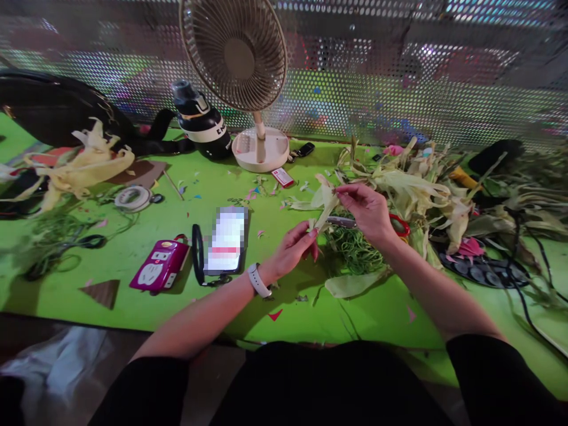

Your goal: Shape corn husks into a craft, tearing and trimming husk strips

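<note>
My left hand (296,251) pinches the lower end of a pale corn husk (327,204) above the green table (248,322). Higher up on the same husk, the fingers of my right hand (366,207) are pressed together at its edge. Under my hands lies a tangle of green string (357,251). Scissors with red handles (400,225) are partly covered by my right hand, and their blades point left. A loose flat husk (355,285) rests on the table just in front of the string.
Heaped husks (410,189) fill the right side, beside a black tray (488,269) and cables. On the left are a phone (227,239), a magenta power strip (160,266) and a tape roll (133,198). A fan (261,151) and a bottle (206,130) stand behind.
</note>
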Motion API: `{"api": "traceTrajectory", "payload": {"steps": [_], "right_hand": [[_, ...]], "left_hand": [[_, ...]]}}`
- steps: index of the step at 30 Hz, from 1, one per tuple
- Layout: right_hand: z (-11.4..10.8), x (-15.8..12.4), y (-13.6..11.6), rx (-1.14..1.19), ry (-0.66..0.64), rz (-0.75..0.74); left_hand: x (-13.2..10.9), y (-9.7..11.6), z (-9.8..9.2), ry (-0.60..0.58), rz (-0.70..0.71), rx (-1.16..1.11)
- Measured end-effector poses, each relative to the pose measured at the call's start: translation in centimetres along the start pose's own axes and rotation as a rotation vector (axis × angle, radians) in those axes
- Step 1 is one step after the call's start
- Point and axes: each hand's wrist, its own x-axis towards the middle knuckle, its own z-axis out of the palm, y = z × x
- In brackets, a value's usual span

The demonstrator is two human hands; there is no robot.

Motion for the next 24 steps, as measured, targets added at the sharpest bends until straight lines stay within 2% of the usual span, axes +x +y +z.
{"api": "traceTrajectory", "payload": {"steps": [4,12,18,24], "right_hand": [[0.4,0.0,-0.1,0.057,-0.021,0.145],[0.9,-0.3,1.0,0.147,-0.096,0.255],[0.4,-0.1,0.3,0.110,0.005,0.171],[-0.6,-0.6,-2.2,0.080,0.087,0.064]], "left_hand": [[-0.2,0.1,0.1,-0.029,0.002,-0.009],[-0.2,0.1,0.1,0.033,0.039,-0.007],[0.0,-0.2,0.3,0.034,-0.035,-0.099],[0.3,-0.6,0.1,0.032,-0.100,-0.225]]}}
